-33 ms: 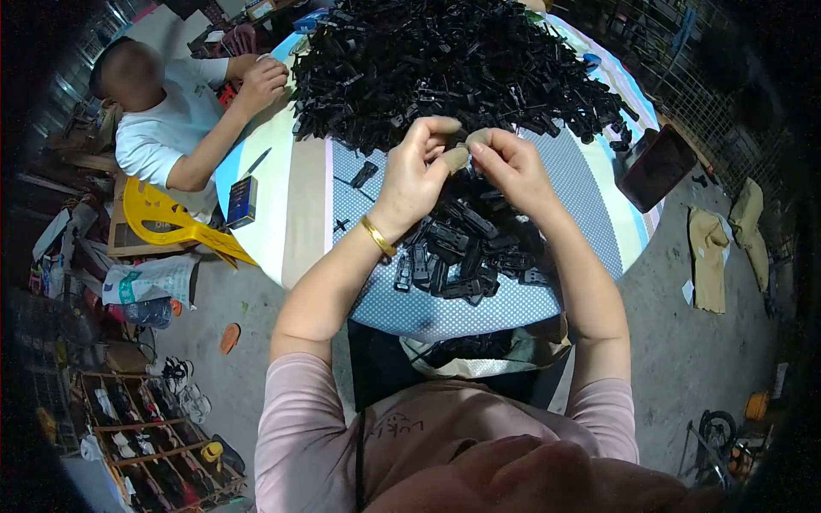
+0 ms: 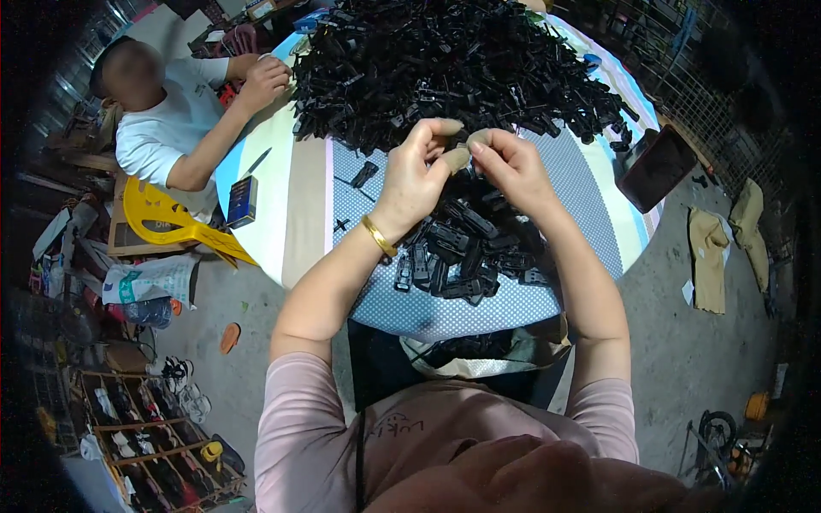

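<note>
Black plastic pieces fill the round table (image 2: 301, 214) in front of me: a big heap (image 2: 445, 64) at the far side and a smaller pile (image 2: 466, 252) near my edge, on the dotted blue cloth (image 2: 445, 312). My left hand (image 2: 416, 175) and right hand (image 2: 511, 167) meet above the smaller pile, fingertips pressed together around something small between them. That pinched piece is mostly hidden by my fingers, so I cannot tell its shape. Tan finger covers sit on the tips that touch, one on my left thumb (image 2: 457, 158). Both hands are curled, not spread, with the remaining fingers folded in. A gold bangle (image 2: 378, 236) circles my left wrist.

A few loose black pieces lie apart on the cloth to the left of my hands, one of them (image 2: 363, 174) near the edge of the big heap. Further left, on the striped part of the table, a small dark box (image 2: 243, 200) lies near the rim, with a thin dark tool (image 2: 256, 162) just beyond it. Another person in a white shirt (image 2: 158, 132) sits at the left of the table, a hand (image 2: 263, 81) resting at the edge of the big heap. A yellow plastic chair (image 2: 167, 222) stands beside that person. At the right rim a dark flat tray (image 2: 657, 167) sticks out past the table. Below the near edge, between my arms, an open bag (image 2: 479, 355) holds more black pieces.
</note>
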### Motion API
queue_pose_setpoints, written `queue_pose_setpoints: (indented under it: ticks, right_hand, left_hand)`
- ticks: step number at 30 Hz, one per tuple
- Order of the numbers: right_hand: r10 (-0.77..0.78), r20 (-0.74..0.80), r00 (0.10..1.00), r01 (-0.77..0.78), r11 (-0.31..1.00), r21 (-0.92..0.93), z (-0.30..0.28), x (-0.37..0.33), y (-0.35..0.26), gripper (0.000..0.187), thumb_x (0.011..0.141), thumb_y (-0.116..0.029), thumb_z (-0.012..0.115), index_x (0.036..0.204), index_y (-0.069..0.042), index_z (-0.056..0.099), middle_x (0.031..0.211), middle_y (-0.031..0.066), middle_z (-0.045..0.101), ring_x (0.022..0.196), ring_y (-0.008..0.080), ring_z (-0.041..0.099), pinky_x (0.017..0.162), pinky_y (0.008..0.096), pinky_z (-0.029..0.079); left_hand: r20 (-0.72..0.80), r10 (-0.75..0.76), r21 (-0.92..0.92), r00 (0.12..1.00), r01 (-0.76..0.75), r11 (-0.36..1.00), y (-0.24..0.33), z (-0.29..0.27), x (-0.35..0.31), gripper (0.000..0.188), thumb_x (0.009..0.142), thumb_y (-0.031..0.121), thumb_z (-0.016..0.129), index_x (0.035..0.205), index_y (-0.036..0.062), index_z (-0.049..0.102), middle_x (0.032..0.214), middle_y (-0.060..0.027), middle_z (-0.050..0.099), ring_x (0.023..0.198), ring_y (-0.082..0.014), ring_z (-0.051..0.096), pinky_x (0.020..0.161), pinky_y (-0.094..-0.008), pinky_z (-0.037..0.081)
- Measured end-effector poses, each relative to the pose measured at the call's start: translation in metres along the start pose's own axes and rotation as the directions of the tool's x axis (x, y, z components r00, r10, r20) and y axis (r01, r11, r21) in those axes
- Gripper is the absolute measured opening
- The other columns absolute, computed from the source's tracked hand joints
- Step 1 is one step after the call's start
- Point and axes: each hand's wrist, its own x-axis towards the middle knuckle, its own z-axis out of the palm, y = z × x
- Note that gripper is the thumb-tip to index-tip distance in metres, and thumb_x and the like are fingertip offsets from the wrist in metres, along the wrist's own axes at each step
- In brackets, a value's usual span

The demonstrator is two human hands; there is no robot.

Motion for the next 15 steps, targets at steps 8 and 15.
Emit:
queue_pose_setpoints:
  ticks: [8, 15]
  right_hand:
    - [0.171, 0.058, 0.984, -0.174, 0.984, 0.044, 0.002, -0.004, -0.008, 0.019, 0.084, -0.020, 0.052, 0.085, -0.003, 0.061, 0.059, -0.0030, 0.053, 0.052, 0.0050, 0.046, 0.048, 0.0206, 0.037]
    - [0.019, -0.031, 0.999, -0.016, 0.996, 0.092, -0.002, -0.002, 0.000, 0.020, 0.082, -0.018, 0.055, 0.088, 0.000, 0.060, 0.071, 0.0054, 0.061, 0.062, 0.0076, 0.055, 0.056, 0.0228, 0.045]
  left_hand:
    - [-0.080, 0.194, 0.248, 0.978, -0.169, 0.954, 0.012, 0.001, -0.008, 0.018, 0.074, 0.005, 0.062, 0.089, -0.0018, 0.058, 0.086, -0.0110, 0.063, 0.076, -0.0165, 0.061, 0.068, -0.0262, 0.048]
    - [-0.052, 0.090, 0.247, 0.995, -0.074, 0.966, 0.015, 0.012, -0.005, 0.019, 0.078, 0.006, 0.059, 0.095, -0.0001, 0.055, 0.095, -0.0114, 0.060, 0.085, -0.0196, 0.060, 0.071, -0.0262, 0.047]
